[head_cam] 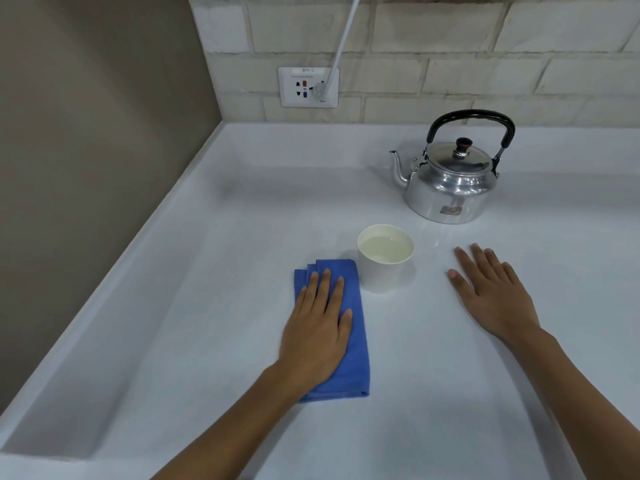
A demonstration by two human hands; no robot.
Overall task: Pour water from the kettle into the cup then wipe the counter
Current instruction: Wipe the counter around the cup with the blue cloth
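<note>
A silver kettle (450,181) with a black handle stands upright at the back right of the white counter (242,209), spout pointing left. In front of it a white paper cup (382,271) holds water. Just left of the cup lies a folded blue cloth (356,341). My left hand (317,334) rests flat on top of the cloth, fingers straight and pressed down. My right hand (491,292) lies flat on the bare counter to the right of the cup, fingers spread, holding nothing.
A wall socket (301,87) with a white plug and cable (341,43) sits on the brick-tiled back wall. A plain wall closes off the left side, along the counter's raised left rim.
</note>
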